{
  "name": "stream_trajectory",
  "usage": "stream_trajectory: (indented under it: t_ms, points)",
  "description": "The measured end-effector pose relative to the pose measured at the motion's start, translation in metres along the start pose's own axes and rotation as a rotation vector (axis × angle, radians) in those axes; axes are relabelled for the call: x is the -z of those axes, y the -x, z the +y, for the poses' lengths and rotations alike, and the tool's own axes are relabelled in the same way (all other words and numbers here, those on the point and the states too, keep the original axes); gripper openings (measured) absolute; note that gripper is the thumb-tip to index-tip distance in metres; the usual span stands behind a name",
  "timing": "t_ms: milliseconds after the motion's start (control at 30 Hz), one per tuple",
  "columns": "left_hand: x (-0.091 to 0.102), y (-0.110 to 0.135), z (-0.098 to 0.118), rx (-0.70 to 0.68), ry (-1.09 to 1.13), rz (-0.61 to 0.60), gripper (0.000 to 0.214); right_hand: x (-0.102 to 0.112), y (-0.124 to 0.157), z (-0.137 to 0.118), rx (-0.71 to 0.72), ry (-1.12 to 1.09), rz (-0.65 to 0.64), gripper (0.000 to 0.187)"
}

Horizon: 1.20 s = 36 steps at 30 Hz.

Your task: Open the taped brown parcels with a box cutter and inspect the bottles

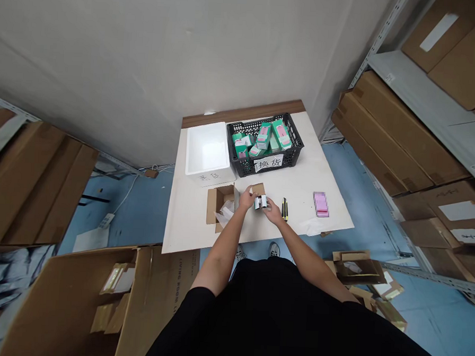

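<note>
Where the two hands meet, near the front of the table (182, 231), one small black-and-white item (260, 202) is held just above the surface; its markings are too small to read. Right hand (273, 211): fingers curled in, closed on the item's right side. Left hand (247, 197): fingers bent at the item's left edge (whether gripping or only touching, cannot tell). A scrap of white shows at the left fingertips, nature unclear.

Behind the hands, one brown cardboard piece (258, 188), partly covered. To its left, one open carton (211, 206), flaps out, with clear plastic wrap (226, 211) inside; whatever lies under the wrap is hidden. Right of the hands, one yellow-and-black cutter (284, 209); farther right, one pink item (321, 204), blurred into blocks.

Toward the wall: one white foam box (212, 173), its handwriting hard to read, and one black crate (293, 158) beside it, bearing one label (268, 162) with two handwritten characters. Green-and-pink boxes (264, 135) in the crate: at least five, overlapping, so the full count is uncertain.

Below the table edge, two shoes (274, 249), both partly hidden. Lower left, one large carton (155, 296), cut off by the frame.
</note>
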<state>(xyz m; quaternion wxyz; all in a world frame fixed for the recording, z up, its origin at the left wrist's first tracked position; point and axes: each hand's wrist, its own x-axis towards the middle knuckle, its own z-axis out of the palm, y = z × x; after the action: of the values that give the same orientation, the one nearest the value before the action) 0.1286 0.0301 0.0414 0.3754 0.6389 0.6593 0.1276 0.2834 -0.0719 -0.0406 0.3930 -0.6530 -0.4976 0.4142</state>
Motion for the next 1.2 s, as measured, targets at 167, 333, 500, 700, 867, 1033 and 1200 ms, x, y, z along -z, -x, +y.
stream_trajectory:
  t_ms: [167,333,500,700,867,1033,1200]
  points:
    - [-0.012,0.008,0.009,-0.037,-0.009,0.201,0.041,-0.005,-0.015,-0.013,-0.013,0.129,0.033,0.064]
    - [-0.012,0.007,0.008,-0.224,-0.003,0.03,0.021,-0.009,-0.033,-0.031,-0.055,0.329,0.075,0.071]
    - [-0.006,-0.006,-0.002,-0.245,0.018,0.013,0.047,-0.002,-0.036,-0.039,-0.09,0.38,0.021,0.066]
    - [-0.004,-0.013,-0.015,-0.3,-0.011,-0.079,0.059,0.015,-0.03,-0.042,0.007,0.337,0.017,0.066]
    - [-0.005,-0.024,-0.02,-0.318,0.049,-0.13,0.049,0.022,-0.038,-0.057,0.013,0.414,-0.042,0.048]
    - [-0.005,-0.031,-0.034,-0.395,0.117,-0.256,0.084,0.021,-0.055,-0.082,-0.108,0.596,-0.143,0.047]
    - [-0.012,-0.027,-0.042,-0.378,0.075,-0.306,0.1,0.01,-0.065,-0.104,-0.258,0.743,-0.188,0.048]
